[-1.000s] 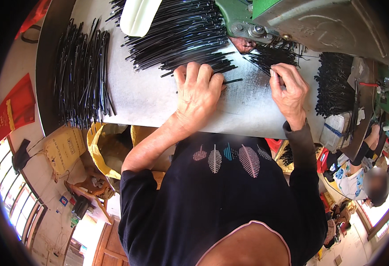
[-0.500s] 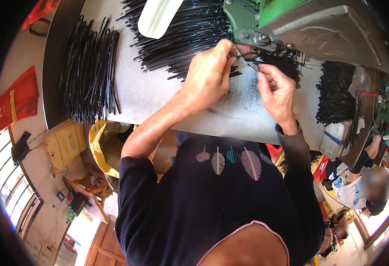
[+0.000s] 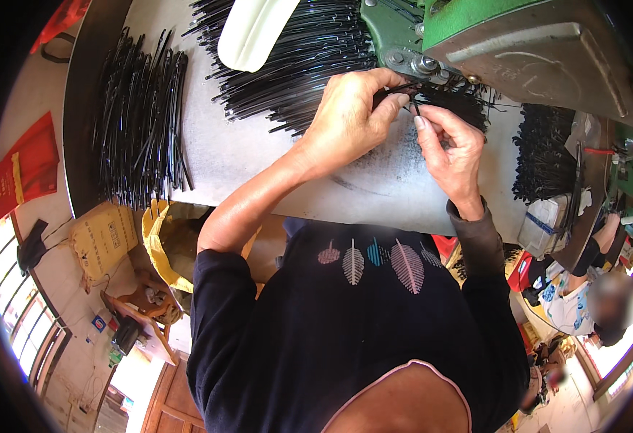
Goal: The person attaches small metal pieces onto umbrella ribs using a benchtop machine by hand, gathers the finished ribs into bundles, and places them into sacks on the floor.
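Left: on the metal worktable [image 3: 219, 155], a stack of black strips [image 3: 139, 123] lies lengthwise, its near ends at the table's edge, above a yellow bag [image 3: 156, 249]. Centre: a broader heap of black strips [image 3: 295, 72] lies crosswise, partly covered by a white, trough-shaped piece [image 3: 255, 32]. Both piles are plentiful; which is finished and which is waiting I cannot tell. Right of centre: my left hand [image 3: 349, 112] is curled, with thumb and forefinger closed on a black strip [image 3: 394, 89] just in front of the green machine [image 3: 396, 40]. My right hand [image 3: 452, 141] is half closed, its thumb and forefinger pinching a thin dark piece [image 3: 417, 106] close to the left fingertips. Whether the two pieces touch or are joined is too small to tell; I judge the work on them to be midway, since both are in my fingers. Beyond my right hand, a tangled dark pile [image 3: 457, 105] lies below the machine. Far right: a dense dark bundle [image 3: 544, 151] is gathered beside the pale box [image 3: 544, 225]; its order suggests sorted pieces, though the pictures do not confirm it.
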The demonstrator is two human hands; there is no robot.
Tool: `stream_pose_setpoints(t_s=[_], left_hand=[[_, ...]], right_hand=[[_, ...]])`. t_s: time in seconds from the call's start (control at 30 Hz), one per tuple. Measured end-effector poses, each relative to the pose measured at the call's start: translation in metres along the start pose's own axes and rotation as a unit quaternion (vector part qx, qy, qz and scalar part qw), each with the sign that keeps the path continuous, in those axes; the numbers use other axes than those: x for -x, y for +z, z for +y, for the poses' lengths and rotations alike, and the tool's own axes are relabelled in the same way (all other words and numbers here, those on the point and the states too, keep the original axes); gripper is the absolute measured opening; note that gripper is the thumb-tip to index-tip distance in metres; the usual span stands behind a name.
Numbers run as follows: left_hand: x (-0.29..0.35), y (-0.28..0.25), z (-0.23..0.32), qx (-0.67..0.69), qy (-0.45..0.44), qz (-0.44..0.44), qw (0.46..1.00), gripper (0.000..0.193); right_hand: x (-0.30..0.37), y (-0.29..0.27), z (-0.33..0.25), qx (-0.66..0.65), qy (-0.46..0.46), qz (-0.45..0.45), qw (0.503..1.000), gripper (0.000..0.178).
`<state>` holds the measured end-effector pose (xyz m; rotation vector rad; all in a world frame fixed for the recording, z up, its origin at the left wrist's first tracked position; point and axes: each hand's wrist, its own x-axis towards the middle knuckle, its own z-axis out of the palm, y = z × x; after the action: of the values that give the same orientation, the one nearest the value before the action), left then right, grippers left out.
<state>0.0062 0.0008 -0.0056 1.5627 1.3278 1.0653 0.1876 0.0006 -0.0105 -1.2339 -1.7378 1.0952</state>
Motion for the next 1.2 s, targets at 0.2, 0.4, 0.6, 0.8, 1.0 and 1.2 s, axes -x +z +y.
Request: stream_pose_setpoints(t_s=[0.2,0.4,0.6,0.8,1.0,1.2], left_hand=[[-0.002,-0.008,0.004,0.164,-0.089,-0.068,0.980,0.013],[0.001,-0.010,0.005,0.258,-0.148,-0.083,0.951,0.016],[0.002,-0.011,0.004,0.304,-0.184,-0.094,0.930,0.014],[0.008,-0.004,0.002,0.276,-0.170,-0.104,0.940,0.014],[0.011,0.002,-0.001,0.086,-0.018,-0.053,0.995,0.016],[0.019,0.005,-0.002,0.133,-0.052,-0.041,0.989,0.014]], right_hand=[[0.000,-0.005,-0.003,-0.056,0.036,-0.061,0.996,0.013],[0.000,-0.010,-0.003,-0.100,0.051,-0.069,0.991,0.014],[-0.009,-0.013,-0.010,0.043,-0.101,-0.070,0.992,0.016],[-0.010,-0.012,-0.015,0.114,-0.104,-0.066,0.986,0.016],[-0.011,-0.004,-0.019,0.121,-0.130,-0.022,0.984,0.014],[-0.008,-0.010,-0.015,0.035,-0.064,-0.057,0.996,0.013]])
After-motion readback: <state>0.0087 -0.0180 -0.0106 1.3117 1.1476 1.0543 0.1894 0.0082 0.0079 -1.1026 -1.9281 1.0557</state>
